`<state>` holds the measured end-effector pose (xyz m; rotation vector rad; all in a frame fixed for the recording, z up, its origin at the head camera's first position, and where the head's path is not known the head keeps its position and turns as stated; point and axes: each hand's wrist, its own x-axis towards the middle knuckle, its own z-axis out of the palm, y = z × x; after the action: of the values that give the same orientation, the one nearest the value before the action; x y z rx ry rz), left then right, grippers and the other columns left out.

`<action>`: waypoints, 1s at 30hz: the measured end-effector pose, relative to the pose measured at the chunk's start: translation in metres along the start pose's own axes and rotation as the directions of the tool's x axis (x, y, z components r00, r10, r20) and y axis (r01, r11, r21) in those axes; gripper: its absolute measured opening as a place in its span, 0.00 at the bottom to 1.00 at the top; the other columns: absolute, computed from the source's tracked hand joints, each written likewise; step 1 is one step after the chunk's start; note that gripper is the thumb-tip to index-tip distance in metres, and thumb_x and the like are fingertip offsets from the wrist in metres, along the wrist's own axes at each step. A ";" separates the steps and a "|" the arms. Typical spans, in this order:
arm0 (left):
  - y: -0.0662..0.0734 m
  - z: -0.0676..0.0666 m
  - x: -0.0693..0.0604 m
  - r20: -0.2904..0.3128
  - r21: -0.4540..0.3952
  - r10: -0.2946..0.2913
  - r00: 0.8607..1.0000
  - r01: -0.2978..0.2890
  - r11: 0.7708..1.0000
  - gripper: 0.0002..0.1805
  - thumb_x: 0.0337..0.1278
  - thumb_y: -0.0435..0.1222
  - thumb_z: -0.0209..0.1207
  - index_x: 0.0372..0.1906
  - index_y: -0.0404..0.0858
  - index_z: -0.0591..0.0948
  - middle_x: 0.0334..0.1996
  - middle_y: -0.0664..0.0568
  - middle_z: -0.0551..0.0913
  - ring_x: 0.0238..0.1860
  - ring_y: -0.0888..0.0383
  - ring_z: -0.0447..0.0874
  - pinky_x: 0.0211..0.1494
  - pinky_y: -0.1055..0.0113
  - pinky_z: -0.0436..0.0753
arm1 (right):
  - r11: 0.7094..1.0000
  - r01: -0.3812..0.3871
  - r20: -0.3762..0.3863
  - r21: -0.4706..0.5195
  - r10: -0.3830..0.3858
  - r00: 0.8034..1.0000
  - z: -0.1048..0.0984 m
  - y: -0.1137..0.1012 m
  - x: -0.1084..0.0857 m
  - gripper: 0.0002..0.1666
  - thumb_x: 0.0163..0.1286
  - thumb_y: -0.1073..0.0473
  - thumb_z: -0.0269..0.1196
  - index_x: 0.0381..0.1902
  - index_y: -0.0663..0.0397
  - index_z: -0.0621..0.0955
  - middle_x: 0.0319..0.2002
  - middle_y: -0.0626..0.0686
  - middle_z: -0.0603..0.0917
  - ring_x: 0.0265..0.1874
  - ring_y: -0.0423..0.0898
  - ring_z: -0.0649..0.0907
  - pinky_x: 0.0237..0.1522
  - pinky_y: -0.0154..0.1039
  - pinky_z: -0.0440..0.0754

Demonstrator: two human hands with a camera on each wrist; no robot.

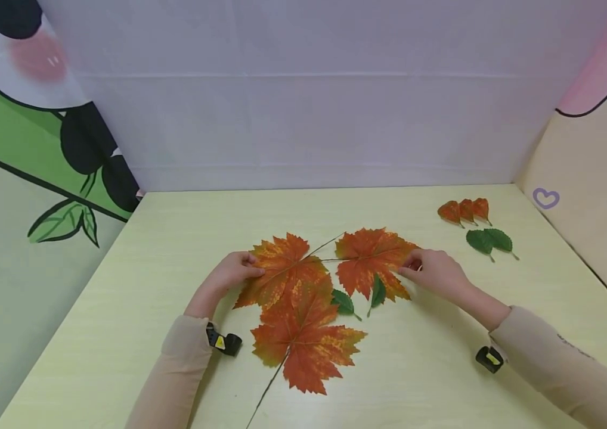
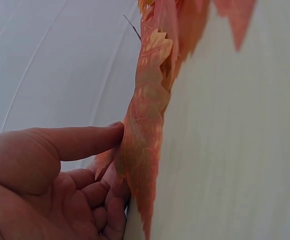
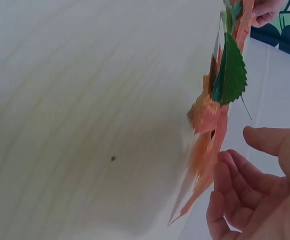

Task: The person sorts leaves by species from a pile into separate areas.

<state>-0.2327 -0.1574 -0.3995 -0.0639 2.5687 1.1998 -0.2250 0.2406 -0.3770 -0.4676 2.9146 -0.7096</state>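
likely arranging, your left hand (image 1: 234, 271) pinches the leaf (image 1: 279, 268) nearest the desk's (image 1: 164, 238) left edge, right hand (image 1: 437, 271) fingers apart; next probably calls for release.

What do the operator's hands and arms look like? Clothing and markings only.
Left hand and right hand: bare, no gloves or rings visible. Left sleeve and right sleeve: long, plain beige; the right has a line of small dark marking, unreadable. Left wrist camera and right wrist camera: small, black, each with a yellow patch. No cables visible.
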 end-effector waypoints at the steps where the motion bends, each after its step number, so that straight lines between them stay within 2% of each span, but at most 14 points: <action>1: 0.000 0.000 0.000 0.001 0.001 0.000 1.000 0.000 1.000 0.13 0.55 0.35 0.58 0.40 0.31 0.71 0.26 0.51 0.68 0.28 0.57 0.65 0.31 0.67 0.66 | 1.000 -0.002 0.017 0.006 0.002 1.000 0.002 -0.003 0.000 0.14 0.62 0.50 0.60 0.34 0.55 0.81 0.25 0.48 0.79 0.20 0.41 0.74 0.22 0.35 0.68; 7: -0.002 -0.001 0.000 0.001 -0.001 0.010 1.000 -0.010 1.000 0.12 0.56 0.35 0.58 0.40 0.30 0.71 0.26 0.51 0.69 0.27 0.57 0.65 0.31 0.66 0.66 | 1.000 -0.014 0.081 0.009 0.013 0.997 0.014 -0.019 0.001 0.17 0.60 0.46 0.60 0.34 0.55 0.81 0.23 0.47 0.79 0.17 0.40 0.74 0.20 0.36 0.70; 12: -0.003 0.000 0.002 0.003 -0.009 0.015 1.000 -0.015 1.000 0.12 0.55 0.35 0.58 0.40 0.30 0.71 0.26 0.51 0.69 0.28 0.57 0.65 0.31 0.66 0.66 | 0.998 -0.027 0.108 -0.048 0.032 0.994 0.023 -0.027 0.005 0.23 0.58 0.41 0.60 0.37 0.56 0.79 0.26 0.47 0.80 0.20 0.39 0.76 0.21 0.35 0.71; 17: -0.002 0.000 0.002 0.001 -0.015 0.008 1.000 -0.008 1.000 0.12 0.55 0.35 0.58 0.39 0.31 0.71 0.25 0.51 0.68 0.27 0.57 0.64 0.31 0.67 0.66 | 0.993 -0.058 0.113 -0.103 0.070 0.991 0.030 -0.034 0.007 0.25 0.56 0.38 0.62 0.35 0.54 0.77 0.21 0.46 0.78 0.18 0.41 0.74 0.18 0.35 0.69; 22: 0.001 0.000 0.000 0.001 -0.044 0.014 1.000 -0.014 0.999 0.12 0.55 0.33 0.58 0.40 0.29 0.72 0.24 0.52 0.68 0.25 0.58 0.64 0.30 0.67 0.65 | 0.994 -0.056 0.105 -0.098 0.066 0.992 0.032 -0.040 0.008 0.23 0.54 0.41 0.64 0.32 0.54 0.76 0.16 0.47 0.75 0.15 0.42 0.72 0.16 0.35 0.67; 26: 0.001 0.000 -0.001 0.006 -0.056 0.015 1.000 -0.015 0.998 0.12 0.55 0.33 0.58 0.40 0.28 0.73 0.23 0.52 0.68 0.24 0.58 0.63 0.29 0.67 0.65 | 0.995 -0.065 0.105 -0.071 0.072 0.992 0.035 -0.041 0.011 0.21 0.52 0.44 0.66 0.34 0.54 0.76 0.20 0.47 0.77 0.18 0.42 0.74 0.18 0.35 0.68; 30: 0.001 0.000 -0.002 0.010 -0.057 0.010 1.000 -0.010 0.998 0.12 0.56 0.33 0.57 0.41 0.28 0.72 0.25 0.52 0.69 0.26 0.58 0.64 0.30 0.67 0.66 | 0.998 -0.070 0.103 -0.002 0.070 0.992 0.036 -0.039 0.012 0.20 0.52 0.50 0.68 0.36 0.56 0.76 0.25 0.48 0.79 0.20 0.41 0.75 0.20 0.35 0.70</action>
<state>-0.2313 -0.1572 -0.3987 -0.0576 2.5291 1.2743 -0.2199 0.1878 -0.3910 -0.3875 2.8185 -0.6575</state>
